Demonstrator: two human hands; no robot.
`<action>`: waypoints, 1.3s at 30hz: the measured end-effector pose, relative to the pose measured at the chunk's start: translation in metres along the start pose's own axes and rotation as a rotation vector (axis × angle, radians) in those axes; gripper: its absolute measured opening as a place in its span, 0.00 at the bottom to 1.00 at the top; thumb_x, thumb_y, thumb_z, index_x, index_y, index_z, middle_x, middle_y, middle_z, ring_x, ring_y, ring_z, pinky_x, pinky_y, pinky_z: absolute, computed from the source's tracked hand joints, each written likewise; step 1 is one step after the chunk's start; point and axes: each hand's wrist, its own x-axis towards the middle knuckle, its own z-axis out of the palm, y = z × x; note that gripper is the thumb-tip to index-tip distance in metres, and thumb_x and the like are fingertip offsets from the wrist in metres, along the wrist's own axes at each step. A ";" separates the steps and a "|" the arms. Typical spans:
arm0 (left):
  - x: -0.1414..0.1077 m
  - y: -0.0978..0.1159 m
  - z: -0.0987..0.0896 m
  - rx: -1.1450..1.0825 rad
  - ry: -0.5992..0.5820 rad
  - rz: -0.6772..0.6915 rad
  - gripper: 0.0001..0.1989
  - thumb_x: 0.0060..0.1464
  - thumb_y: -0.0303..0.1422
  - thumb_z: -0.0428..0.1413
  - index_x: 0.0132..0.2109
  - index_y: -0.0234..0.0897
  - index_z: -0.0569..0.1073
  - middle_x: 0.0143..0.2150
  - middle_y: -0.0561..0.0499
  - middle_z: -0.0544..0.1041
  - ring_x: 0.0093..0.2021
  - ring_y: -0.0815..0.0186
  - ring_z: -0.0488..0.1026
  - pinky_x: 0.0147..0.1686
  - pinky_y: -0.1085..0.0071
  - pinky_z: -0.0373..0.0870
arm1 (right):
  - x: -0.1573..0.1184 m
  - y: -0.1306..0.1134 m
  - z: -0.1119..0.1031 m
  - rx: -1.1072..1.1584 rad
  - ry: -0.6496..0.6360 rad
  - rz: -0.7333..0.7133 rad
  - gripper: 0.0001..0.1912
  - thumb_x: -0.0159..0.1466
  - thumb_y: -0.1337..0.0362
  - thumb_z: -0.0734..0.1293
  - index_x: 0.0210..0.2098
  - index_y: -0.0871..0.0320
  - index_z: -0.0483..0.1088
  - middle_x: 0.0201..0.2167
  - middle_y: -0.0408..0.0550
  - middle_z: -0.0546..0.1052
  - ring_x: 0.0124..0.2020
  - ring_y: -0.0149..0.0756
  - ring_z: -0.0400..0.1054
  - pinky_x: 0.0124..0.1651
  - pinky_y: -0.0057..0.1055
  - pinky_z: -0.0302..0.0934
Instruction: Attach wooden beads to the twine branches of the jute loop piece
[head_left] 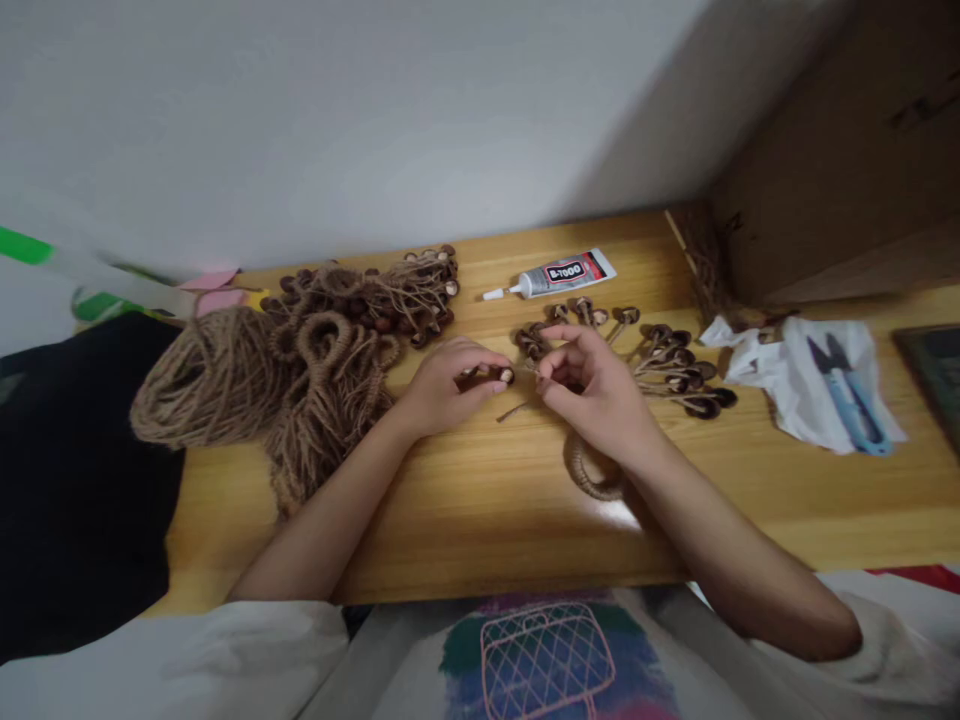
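Currently I see left hand (459, 385) pinching a small brown piece (507, 376), pale-centred, above the wooden table (480, 510); right hand (589, 380) near but apart from it, curled, can't tell whether it grips anything; corded ring (579, 474) lies below right hand; glue tube (566, 273) beyond both; twine ball (210, 380) off left.

Wooden table (465, 520), twine ball (202, 385), glue tube (566, 273) (labelled B-7000), corded brown discs (679, 383)
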 end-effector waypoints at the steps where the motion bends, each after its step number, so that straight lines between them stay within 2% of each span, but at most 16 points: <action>1: 0.000 0.001 0.000 0.000 -0.001 -0.009 0.08 0.56 0.34 0.60 0.41 0.36 0.78 0.35 0.48 0.81 0.35 0.65 0.75 0.38 0.69 0.70 | 0.000 -0.001 0.000 0.031 0.002 0.010 0.24 0.50 0.65 0.66 0.47 0.58 0.60 0.28 0.39 0.69 0.27 0.27 0.63 0.33 0.28 0.60; 7: 0.000 0.002 -0.001 0.014 -0.007 -0.011 0.09 0.56 0.35 0.60 0.41 0.35 0.78 0.34 0.48 0.81 0.34 0.65 0.75 0.37 0.68 0.69 | 0.001 -0.003 -0.001 0.116 0.012 0.042 0.23 0.48 0.66 0.67 0.44 0.57 0.61 0.27 0.38 0.69 0.26 0.27 0.62 0.31 0.27 0.58; 20: 0.002 0.005 -0.002 0.008 -0.007 0.007 0.07 0.55 0.33 0.61 0.40 0.35 0.78 0.36 0.47 0.82 0.36 0.63 0.76 0.39 0.68 0.70 | 0.002 -0.002 -0.002 0.103 -0.003 0.022 0.23 0.49 0.67 0.66 0.45 0.56 0.61 0.27 0.38 0.69 0.25 0.26 0.62 0.30 0.27 0.58; 39: 0.000 0.005 -0.002 -0.147 0.026 -0.120 0.09 0.54 0.34 0.60 0.40 0.35 0.79 0.32 0.47 0.79 0.32 0.68 0.73 0.33 0.72 0.69 | 0.001 -0.002 -0.002 0.098 -0.010 0.029 0.24 0.49 0.67 0.68 0.45 0.55 0.61 0.28 0.38 0.69 0.26 0.27 0.62 0.30 0.28 0.58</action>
